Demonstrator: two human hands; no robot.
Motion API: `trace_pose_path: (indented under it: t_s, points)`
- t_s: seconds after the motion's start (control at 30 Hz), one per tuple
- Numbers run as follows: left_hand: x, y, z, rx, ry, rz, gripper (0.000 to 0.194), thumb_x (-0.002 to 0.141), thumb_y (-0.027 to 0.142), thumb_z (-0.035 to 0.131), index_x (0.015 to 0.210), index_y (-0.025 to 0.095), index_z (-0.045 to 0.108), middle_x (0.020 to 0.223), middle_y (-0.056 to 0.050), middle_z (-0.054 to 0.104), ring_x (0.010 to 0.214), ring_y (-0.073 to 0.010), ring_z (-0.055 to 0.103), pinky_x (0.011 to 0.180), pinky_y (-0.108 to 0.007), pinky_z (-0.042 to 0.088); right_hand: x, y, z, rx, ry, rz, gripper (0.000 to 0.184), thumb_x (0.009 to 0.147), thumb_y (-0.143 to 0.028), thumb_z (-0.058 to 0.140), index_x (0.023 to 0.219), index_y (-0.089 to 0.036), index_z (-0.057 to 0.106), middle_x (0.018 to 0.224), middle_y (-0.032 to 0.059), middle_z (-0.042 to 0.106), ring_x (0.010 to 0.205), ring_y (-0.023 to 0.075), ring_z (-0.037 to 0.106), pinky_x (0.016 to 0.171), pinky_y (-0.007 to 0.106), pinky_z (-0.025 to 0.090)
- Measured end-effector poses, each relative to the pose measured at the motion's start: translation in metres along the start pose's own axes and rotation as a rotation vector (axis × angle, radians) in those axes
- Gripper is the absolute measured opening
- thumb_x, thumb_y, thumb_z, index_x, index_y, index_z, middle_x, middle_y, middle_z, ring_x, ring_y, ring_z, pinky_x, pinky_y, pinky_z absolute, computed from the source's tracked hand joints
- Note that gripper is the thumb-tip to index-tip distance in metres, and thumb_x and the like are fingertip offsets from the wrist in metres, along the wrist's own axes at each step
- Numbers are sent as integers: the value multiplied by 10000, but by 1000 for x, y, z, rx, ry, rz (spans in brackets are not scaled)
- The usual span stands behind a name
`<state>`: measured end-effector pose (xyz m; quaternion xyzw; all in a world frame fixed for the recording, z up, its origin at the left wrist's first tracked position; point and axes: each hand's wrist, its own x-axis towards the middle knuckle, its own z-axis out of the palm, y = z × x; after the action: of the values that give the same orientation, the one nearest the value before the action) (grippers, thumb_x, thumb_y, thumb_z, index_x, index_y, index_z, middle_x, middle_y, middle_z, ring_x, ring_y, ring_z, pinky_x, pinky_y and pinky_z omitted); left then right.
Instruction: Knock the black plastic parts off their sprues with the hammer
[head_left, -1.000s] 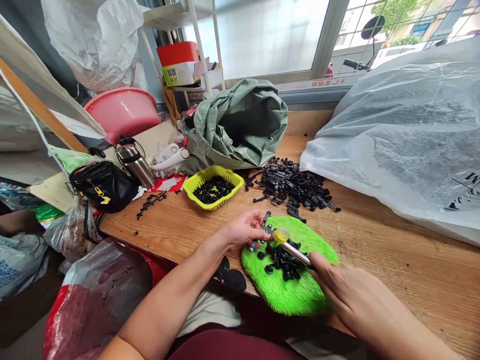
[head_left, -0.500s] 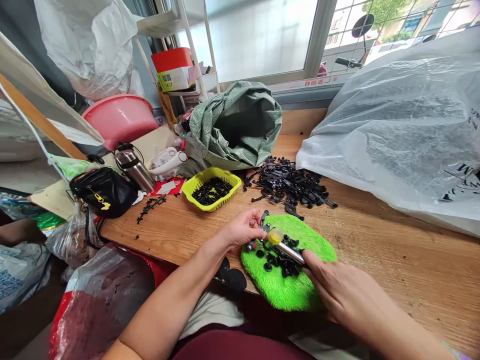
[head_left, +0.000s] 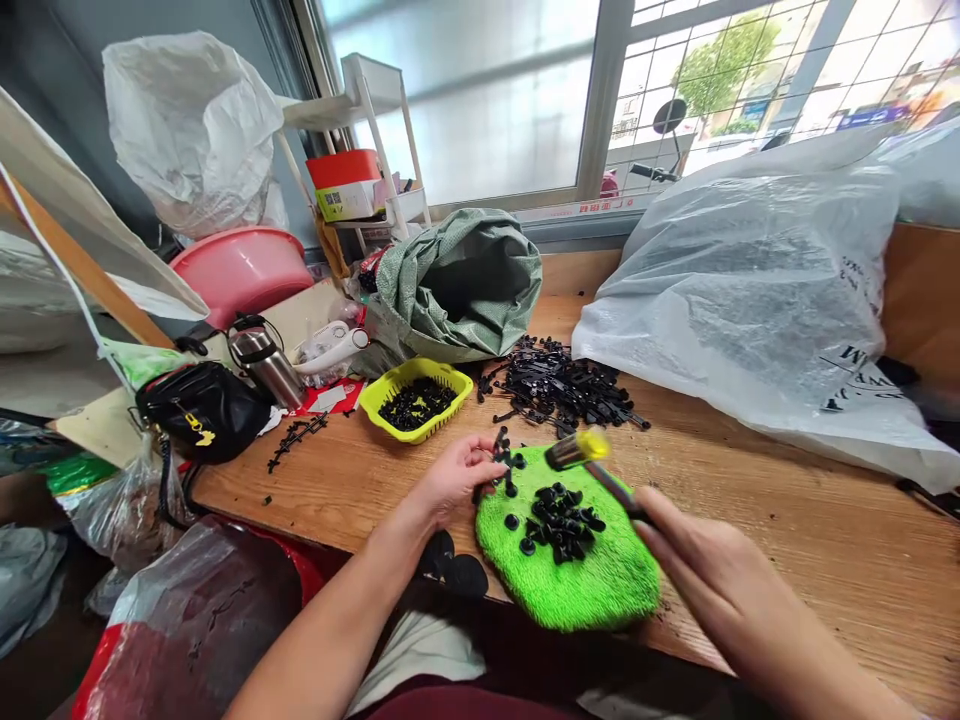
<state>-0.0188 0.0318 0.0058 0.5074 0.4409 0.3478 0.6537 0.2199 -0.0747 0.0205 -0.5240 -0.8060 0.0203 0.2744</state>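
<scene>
My left hand [head_left: 454, 478] pinches a black plastic strip of parts [head_left: 501, 462] at the left edge of a bright green fuzzy mat [head_left: 577, 580]. My right hand [head_left: 705, 578] grips the handle of a small hammer with a yellow head [head_left: 579, 449], raised above the mat. Several small black pieces [head_left: 561, 520] lie loose on the mat.
On the wooden table [head_left: 787, 520] are a heap of black plastic strips [head_left: 559, 382], a yellow basket [head_left: 414, 400] of black pieces, an open green sack [head_left: 461, 285] and a big clear plastic bag [head_left: 757, 300]. To the left stand a steel flask [head_left: 265, 362], a black bag [head_left: 201, 410] and a pink basin [head_left: 240, 265].
The hammer head has lifted off the strip and swung up and to the right. My left hand stays on the strip. The view has tilted upward.
</scene>
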Motion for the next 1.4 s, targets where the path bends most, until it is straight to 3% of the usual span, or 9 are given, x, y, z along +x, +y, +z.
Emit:
trace_pose_path:
  t_s: [0.13, 0.3, 0.57, 0.73, 0.97, 1.03, 1.13, 1.27, 1.4]
  points:
    - [-36, 6, -17, 3, 94, -17, 386, 609, 288, 789, 929, 148, 624, 768, 14, 627, 579, -44, 504, 480, -137, 321, -19, 12, -17, 212, 85, 131, 349, 994, -482, 306, 863, -258, 540, 563, 6, 609, 437, 200, 575, 425, 281, 415]
    - [-64, -8, -13, 19, 111, -42, 330, 640, 342, 769, 890, 128, 738, 794, -43, 701, 677, -100, 577, 617, -187, 421, -53, 36, 1, 140, 49, 194, 363, 1003, -379, 282, 1098, -313, 626, 904, 74, 731, 780, 299, 694, 604, 323, 534]
    - [-55, -28, 2, 152, 144, 14, 286, 644, 345, 764, 826, 126, 782, 741, -77, 744, 621, -140, 599, 621, -240, 453, -69, 42, 21, 119, -14, 201, 364, 991, -312, 353, 1309, -382, 515, 1152, 33, 687, 1017, 309, 643, 755, 368, 563]
    - [-58, -28, -2, 92, 158, 69, 349, 672, 408, 750, 893, 139, 777, 846, -95, 756, 732, -175, 651, 694, -254, 493, -69, 40, 20, 137, -50, 210, 343, 1000, -318, 320, 1225, -351, 576, 1113, 69, 701, 986, 316, 656, 723, 355, 559]
    - [-54, -34, -4, 202, 149, 88, 293, 715, 343, 717, 912, 133, 772, 856, -102, 755, 697, -172, 657, 666, -246, 496, -71, 41, 28, 133, -68, 172, 345, 1002, -284, 335, 1316, -365, 453, 1013, 46, 725, 1047, 302, 631, 660, 347, 548]
    - [-52, -35, -4, 210, 144, 95, 293, 736, 334, 694, 937, 133, 767, 882, -106, 753, 714, -177, 663, 671, -245, 496, -63, 34, 23, 133, -69, 137, 305, 1011, -272, 304, 1246, -356, 479, 970, 38, 728, 1001, 285, 654, 634, 324, 541]
    - [-51, -35, -5, 274, 132, 112, 303, 767, 336, 653, 967, 135, 760, 925, -105, 747, 760, -199, 676, 693, -260, 502, -42, 16, 10, 136, -4, 6, 284, 1023, -286, 235, 1059, -325, 514, 840, 24, 729, 760, 253, 706, 511, 284, 513]
    - [-52, -30, -6, 464, 133, 129, 280, 774, 355, 640, 932, 165, 772, 928, -83, 750, 823, -229, 686, 750, -285, 512, -12, -8, -4, 109, 72, -151, 238, 1017, -305, 271, 874, -287, 460, 558, -19, 638, 483, 217, 647, 354, 268, 409]
    - [-53, -20, -5, 591, 167, 128, 229, 751, 350, 665, 881, 203, 782, 903, -69, 754, 833, -233, 688, 749, -277, 515, 2, -15, 4, -54, -12, -234, 231, 980, -193, 261, 872, -240, 460, 520, -8, 605, 384, 197, 582, 361, 281, 375]
